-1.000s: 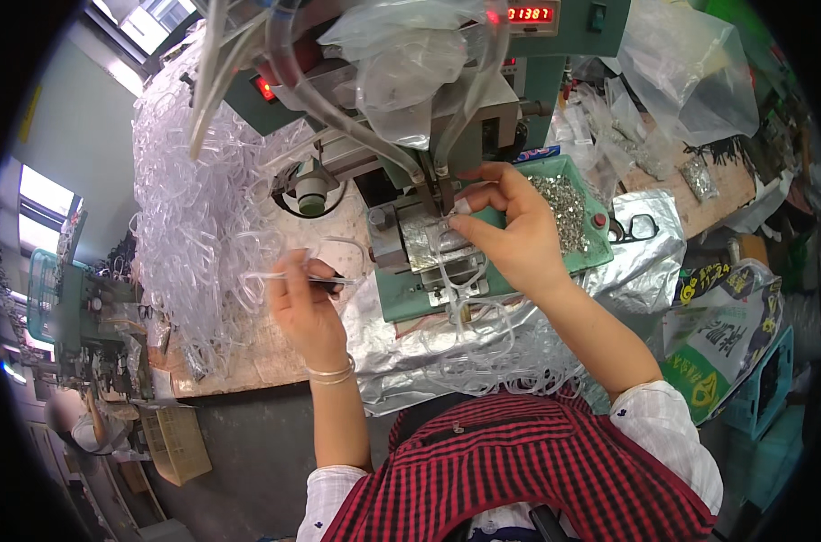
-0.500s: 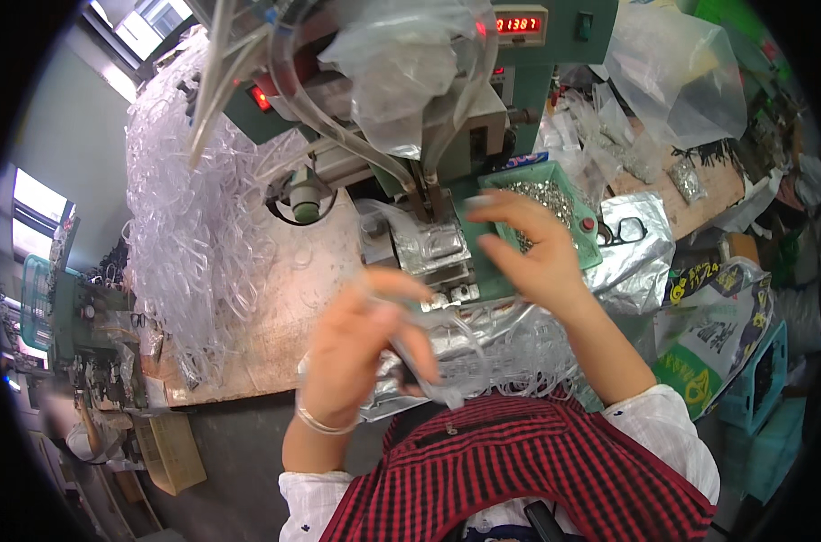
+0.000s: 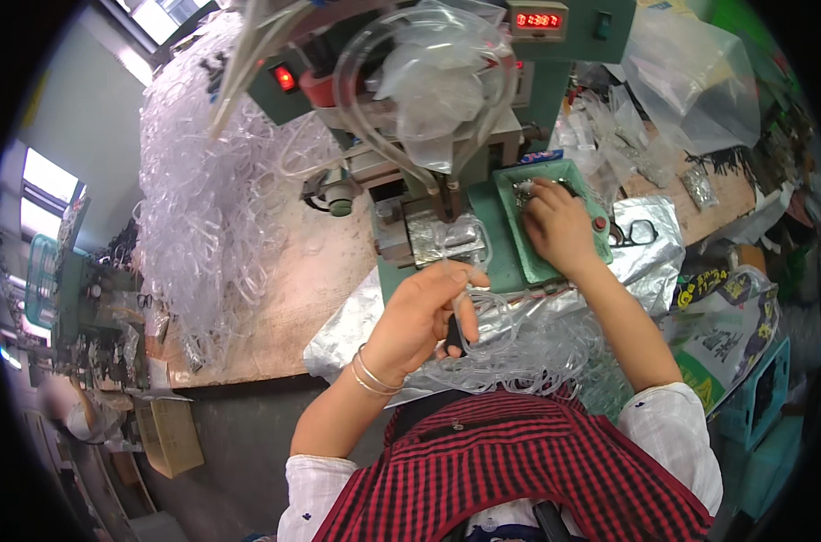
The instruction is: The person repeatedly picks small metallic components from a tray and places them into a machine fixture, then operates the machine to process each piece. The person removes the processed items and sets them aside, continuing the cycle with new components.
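Observation:
My left hand [image 3: 426, 312] pinches a clear plastic eyeglass frame [image 3: 485, 237], part of which lies over the foil-covered block [image 3: 419, 233] of a green machine. A small black object [image 3: 454, 334] shows under its curled fingers; its kind is unclear. My right hand [image 3: 557, 226] reaches into a green tray [image 3: 539, 269] of small metal parts [image 3: 524, 190]. Its fingers are bent together, and whatever sits between the tips is hidden. The machine's two narrow metal tips [image 3: 448, 200] stand just above the block.
A tall heap of clear plastic frames [image 3: 203, 181] covers the table's left side. More clear frames [image 3: 541, 348] lie on foil before me. Black-rimmed glasses [image 3: 634, 233] rest right of the tray. Clear tubes [image 3: 361, 117] and a plastic bag [image 3: 433, 86] hang on the machine.
My left hand has moved right and forward, bringing the clear frame to the block. My right hand, spread beside the tray before, has moved into it with its fingers drawn together.

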Demonstrator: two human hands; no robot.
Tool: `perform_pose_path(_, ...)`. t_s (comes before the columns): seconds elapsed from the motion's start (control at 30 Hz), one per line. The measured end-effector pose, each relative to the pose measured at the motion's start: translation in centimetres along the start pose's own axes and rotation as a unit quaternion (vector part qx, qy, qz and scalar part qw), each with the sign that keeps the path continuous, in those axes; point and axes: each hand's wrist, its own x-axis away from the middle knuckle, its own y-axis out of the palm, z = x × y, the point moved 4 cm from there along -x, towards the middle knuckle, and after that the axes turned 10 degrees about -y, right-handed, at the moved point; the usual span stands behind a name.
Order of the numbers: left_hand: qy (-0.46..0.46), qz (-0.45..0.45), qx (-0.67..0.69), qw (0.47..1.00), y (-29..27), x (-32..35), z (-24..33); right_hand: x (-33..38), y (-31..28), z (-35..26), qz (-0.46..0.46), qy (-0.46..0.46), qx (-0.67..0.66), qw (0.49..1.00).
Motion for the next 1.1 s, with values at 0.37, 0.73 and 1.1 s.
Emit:
perform_pose_path(0.37,0.391,0.547,-0.218,0.707,-16.1,3.6,3.8,2.8,-3.2,0.9,0.138,0.286,-0.201,0.926)
perform_pose_path(0.73,0.089,0.676,-0.517,0.517,-29.0,-9.8,2.7,3.4,-4.3,0.2,0.126,0.289,-0.174,0.933)
perform_pose_path(1.1,0.355,0.464,-0.088,0.807,-20.0,1.3,-0.9,-2.9,-6.2,-5.1,0.071,0.198,-0.419,0.883)
